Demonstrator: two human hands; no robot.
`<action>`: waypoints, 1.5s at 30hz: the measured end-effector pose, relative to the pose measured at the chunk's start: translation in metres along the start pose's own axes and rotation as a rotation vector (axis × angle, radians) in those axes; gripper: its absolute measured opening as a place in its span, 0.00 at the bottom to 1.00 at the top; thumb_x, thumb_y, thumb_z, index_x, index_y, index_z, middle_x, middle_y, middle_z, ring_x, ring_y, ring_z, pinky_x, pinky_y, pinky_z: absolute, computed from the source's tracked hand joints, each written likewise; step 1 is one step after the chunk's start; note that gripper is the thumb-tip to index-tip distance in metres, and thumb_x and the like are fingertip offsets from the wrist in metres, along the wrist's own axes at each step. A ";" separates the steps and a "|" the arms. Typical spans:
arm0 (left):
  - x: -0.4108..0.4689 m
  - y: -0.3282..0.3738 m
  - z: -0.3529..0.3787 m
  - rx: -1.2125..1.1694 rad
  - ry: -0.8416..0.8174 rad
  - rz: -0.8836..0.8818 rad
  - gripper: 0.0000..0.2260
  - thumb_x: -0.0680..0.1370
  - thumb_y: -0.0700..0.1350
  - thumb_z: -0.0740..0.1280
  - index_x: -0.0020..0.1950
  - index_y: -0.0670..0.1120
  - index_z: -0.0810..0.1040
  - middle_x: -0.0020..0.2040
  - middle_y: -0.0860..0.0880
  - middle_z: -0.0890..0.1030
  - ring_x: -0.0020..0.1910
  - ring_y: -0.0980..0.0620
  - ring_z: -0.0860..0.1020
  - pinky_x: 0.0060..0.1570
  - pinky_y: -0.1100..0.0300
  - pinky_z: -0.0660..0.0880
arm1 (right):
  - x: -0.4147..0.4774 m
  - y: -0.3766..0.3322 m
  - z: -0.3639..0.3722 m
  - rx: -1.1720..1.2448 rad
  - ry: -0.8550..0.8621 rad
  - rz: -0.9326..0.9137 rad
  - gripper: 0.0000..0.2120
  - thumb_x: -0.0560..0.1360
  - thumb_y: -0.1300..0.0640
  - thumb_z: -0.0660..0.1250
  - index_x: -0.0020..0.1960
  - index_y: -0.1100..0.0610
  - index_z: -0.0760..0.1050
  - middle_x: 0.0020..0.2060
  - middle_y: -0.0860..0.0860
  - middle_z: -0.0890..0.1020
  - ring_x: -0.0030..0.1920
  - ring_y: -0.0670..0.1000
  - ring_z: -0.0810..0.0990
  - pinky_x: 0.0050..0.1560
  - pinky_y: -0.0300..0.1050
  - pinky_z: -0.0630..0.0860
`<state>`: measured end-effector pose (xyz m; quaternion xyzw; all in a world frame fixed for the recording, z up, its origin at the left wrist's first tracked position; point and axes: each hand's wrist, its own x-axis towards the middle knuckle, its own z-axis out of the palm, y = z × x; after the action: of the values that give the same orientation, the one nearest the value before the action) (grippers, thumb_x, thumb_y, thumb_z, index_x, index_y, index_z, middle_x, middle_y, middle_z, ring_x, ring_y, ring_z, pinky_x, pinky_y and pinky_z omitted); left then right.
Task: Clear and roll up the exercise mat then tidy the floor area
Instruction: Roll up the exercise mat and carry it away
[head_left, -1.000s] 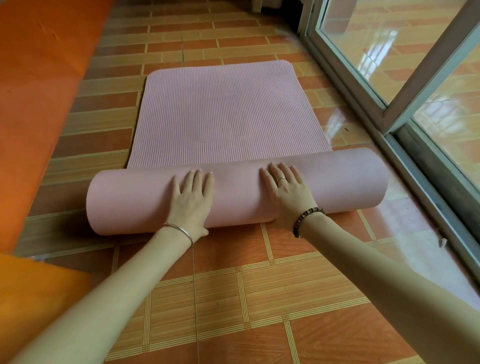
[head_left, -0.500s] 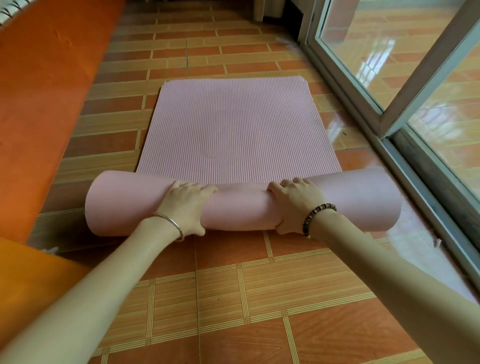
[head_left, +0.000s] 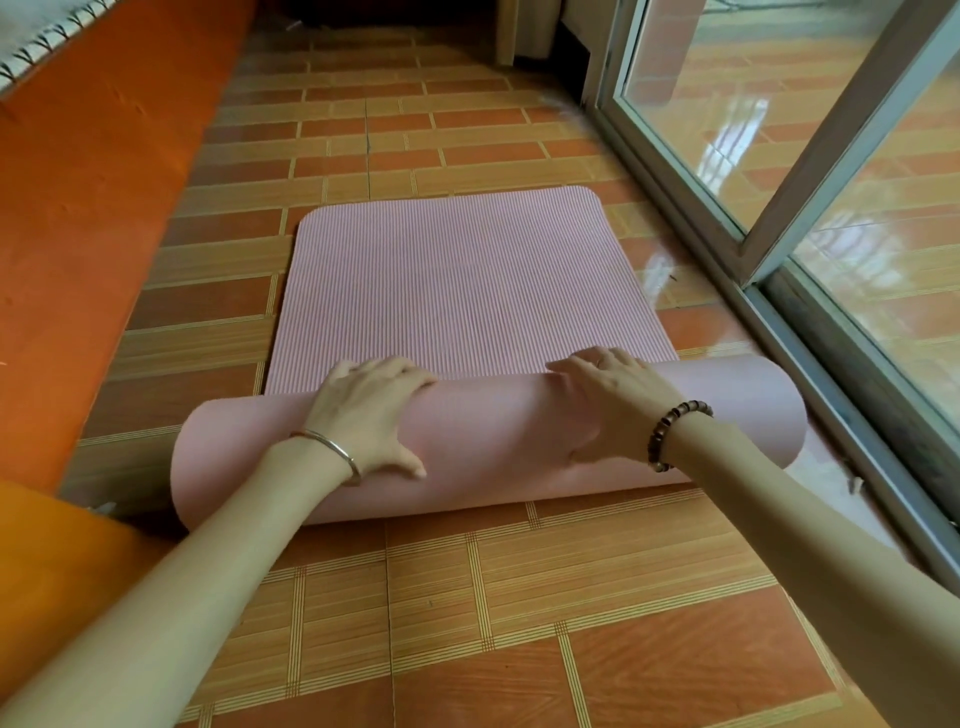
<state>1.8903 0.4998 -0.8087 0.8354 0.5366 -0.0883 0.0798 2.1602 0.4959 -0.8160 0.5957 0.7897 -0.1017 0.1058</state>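
Note:
A pink ribbed exercise mat (head_left: 457, 291) lies on the tiled floor, its far end flat and its near end wound into a thick roll (head_left: 493, 447) across the view. My left hand (head_left: 369, 410) sits on the left half of the roll, fingers bent over its top edge and thumb spread on the near side. A little right of centre, my right hand (head_left: 608, 405) grips the roll the same way, fingers hooked over the crest. Both forearms reach in from the bottom of the view.
An orange wall (head_left: 78, 208) runs along the left. A sliding glass door with a metal frame and floor track (head_left: 779, 270) runs along the right, close to the roll's right end. An orange object (head_left: 52, 561) sits at lower left. Tiled floor (head_left: 519, 597) lies in front of me.
The roll has moved forward over the flat part and grown thicker. My hands went from lying flat on it to curling over its top.

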 end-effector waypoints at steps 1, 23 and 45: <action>0.000 -0.003 0.002 -0.044 0.086 -0.024 0.41 0.61 0.65 0.75 0.71 0.56 0.66 0.66 0.56 0.70 0.65 0.53 0.69 0.67 0.53 0.61 | -0.001 0.002 -0.001 0.034 0.094 0.002 0.46 0.61 0.39 0.77 0.73 0.47 0.60 0.68 0.51 0.67 0.66 0.54 0.66 0.68 0.51 0.66; 0.031 0.000 0.072 0.171 0.211 -0.088 0.50 0.53 0.59 0.80 0.70 0.42 0.68 0.65 0.43 0.74 0.65 0.43 0.71 0.67 0.46 0.62 | 0.038 -0.007 0.040 -0.175 0.143 -0.016 0.53 0.60 0.36 0.73 0.76 0.55 0.53 0.72 0.55 0.63 0.72 0.57 0.61 0.74 0.54 0.52; 0.004 -0.003 0.052 -0.030 0.645 -0.079 0.25 0.66 0.43 0.78 0.62 0.44 0.79 0.61 0.45 0.80 0.60 0.43 0.78 0.57 0.48 0.73 | 0.011 -0.005 0.040 0.051 0.755 -0.054 0.20 0.69 0.56 0.75 0.59 0.52 0.79 0.58 0.51 0.81 0.56 0.57 0.79 0.52 0.52 0.74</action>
<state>1.8861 0.4922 -0.8603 0.7975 0.5676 0.1858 -0.0857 2.1549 0.4929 -0.8569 0.5727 0.7858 0.1026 -0.2099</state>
